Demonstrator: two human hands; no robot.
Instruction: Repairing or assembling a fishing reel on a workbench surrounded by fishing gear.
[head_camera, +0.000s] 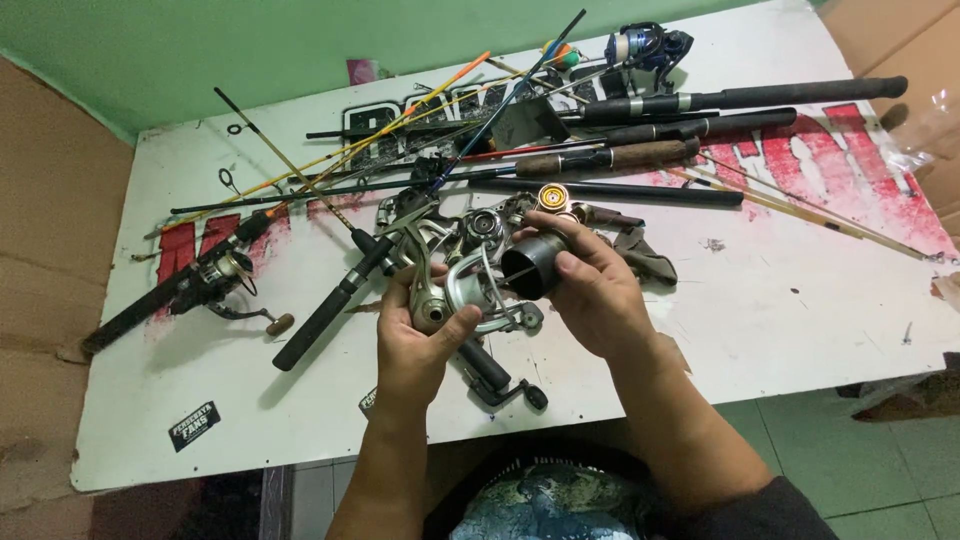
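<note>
Your left hand (418, 335), at the centre of the frame, is curled around the body of a silver metal spinning reel (462, 295), thumb pressing its rounded side while its thin wire bail arcs above your fingers. Your right hand (590, 290), just right of centre, is closed round a dark cylindrical spool (533, 266), smooth and matte, its open end turned toward the reel and just beside it. A black crank handle (500, 380) with a small knob sticks out below your left hand.

Both hands hover over a white table (780, 300) whose surface is scuffed and carries worn red and black lettering. Across the upper half of the frame lies a tangle of fishing rods (640, 150): slim glossy blanks, one orange, with thick black foam grips and one brown cork grip. A second reel (225, 275), dark and mounted on a rod, lies at centre left. A blue reel (645, 45) sits at the top. A small gold round knob (552, 196) lies just above your right hand.
</note>
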